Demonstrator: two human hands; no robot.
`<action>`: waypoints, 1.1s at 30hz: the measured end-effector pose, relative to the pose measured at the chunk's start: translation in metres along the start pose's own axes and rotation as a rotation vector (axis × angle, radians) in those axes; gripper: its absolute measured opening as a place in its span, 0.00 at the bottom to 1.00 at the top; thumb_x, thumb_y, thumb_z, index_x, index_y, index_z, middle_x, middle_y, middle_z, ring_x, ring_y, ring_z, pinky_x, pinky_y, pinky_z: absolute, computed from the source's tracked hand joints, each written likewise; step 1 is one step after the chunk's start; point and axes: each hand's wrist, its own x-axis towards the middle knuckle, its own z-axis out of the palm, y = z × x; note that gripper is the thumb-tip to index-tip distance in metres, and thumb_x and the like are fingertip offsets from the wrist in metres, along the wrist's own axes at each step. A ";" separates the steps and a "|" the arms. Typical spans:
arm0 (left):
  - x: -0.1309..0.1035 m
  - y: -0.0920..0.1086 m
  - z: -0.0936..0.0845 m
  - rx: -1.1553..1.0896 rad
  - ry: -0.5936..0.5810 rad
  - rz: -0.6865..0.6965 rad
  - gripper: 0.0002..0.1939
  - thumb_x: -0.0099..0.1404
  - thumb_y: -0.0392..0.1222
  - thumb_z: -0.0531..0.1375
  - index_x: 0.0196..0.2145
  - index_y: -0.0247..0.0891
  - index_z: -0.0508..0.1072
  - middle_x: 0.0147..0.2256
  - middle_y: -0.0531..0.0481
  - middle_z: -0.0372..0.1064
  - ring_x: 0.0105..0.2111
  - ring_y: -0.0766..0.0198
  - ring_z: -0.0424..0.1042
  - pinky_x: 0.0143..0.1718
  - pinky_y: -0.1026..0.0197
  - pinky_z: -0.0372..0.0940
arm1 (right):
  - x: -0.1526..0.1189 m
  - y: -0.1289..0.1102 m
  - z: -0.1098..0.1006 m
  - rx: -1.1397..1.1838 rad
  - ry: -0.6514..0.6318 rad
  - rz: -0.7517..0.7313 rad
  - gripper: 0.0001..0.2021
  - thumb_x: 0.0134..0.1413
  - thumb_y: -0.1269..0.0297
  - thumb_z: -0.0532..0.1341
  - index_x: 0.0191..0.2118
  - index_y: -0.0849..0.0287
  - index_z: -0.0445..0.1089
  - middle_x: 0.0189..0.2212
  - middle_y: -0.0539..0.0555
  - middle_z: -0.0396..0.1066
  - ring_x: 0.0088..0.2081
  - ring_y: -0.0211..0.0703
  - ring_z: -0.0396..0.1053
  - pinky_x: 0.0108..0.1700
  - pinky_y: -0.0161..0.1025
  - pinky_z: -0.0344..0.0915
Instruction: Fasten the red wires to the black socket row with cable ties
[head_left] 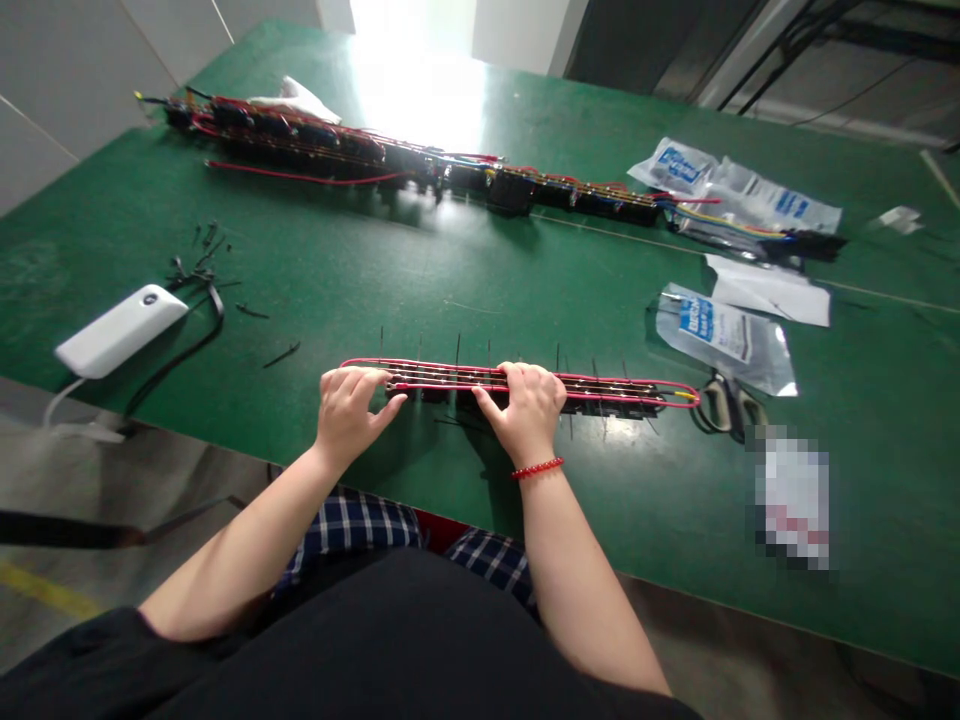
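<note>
A long black strip with red wires running along its top [442, 377] lies crosswise on the table in front of me. Thin black cable ties stick out from both of its sides. My left hand [346, 410] grips its left end, fingers over the far side and thumb along the near edge. Right of the middle, my right hand [531, 402] holds the same strip, the thumb on the near side and the fingers curled over the top. Beyond that hand, a red wire loop with a yellow mark [686, 396] reaches the right end. The undersides of both hands are hidden.
Scissors [721, 405] lie off the strip's right end, near plastic bags [731, 340] and white paper [772, 290]. Longer wired assemblies [510, 190] stretch across the back of the green table [337, 260]. At left are a white device [120, 330] and loose black ties [202, 265].
</note>
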 end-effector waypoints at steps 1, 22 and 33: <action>0.001 0.000 0.001 -0.004 0.008 -0.008 0.14 0.67 0.54 0.63 0.42 0.43 0.72 0.38 0.49 0.77 0.42 0.54 0.73 0.50 0.52 0.59 | 0.000 0.000 0.000 -0.002 -0.002 0.000 0.24 0.62 0.41 0.56 0.51 0.55 0.71 0.49 0.58 0.74 0.55 0.55 0.63 0.61 0.52 0.47; 0.004 0.001 0.003 -0.009 0.060 0.121 0.09 0.66 0.49 0.66 0.34 0.44 0.74 0.34 0.53 0.77 0.39 0.57 0.72 0.47 0.54 0.59 | -0.001 -0.001 -0.006 0.001 -0.004 -0.017 0.24 0.62 0.40 0.56 0.49 0.55 0.71 0.48 0.58 0.74 0.54 0.55 0.64 0.60 0.51 0.48; 0.005 0.004 0.000 -0.003 0.063 0.129 0.07 0.67 0.47 0.65 0.33 0.44 0.74 0.35 0.51 0.76 0.38 0.59 0.72 0.45 0.53 0.60 | -0.002 -0.001 -0.009 0.035 0.005 -0.030 0.24 0.59 0.39 0.59 0.47 0.55 0.71 0.46 0.57 0.75 0.53 0.55 0.65 0.59 0.51 0.50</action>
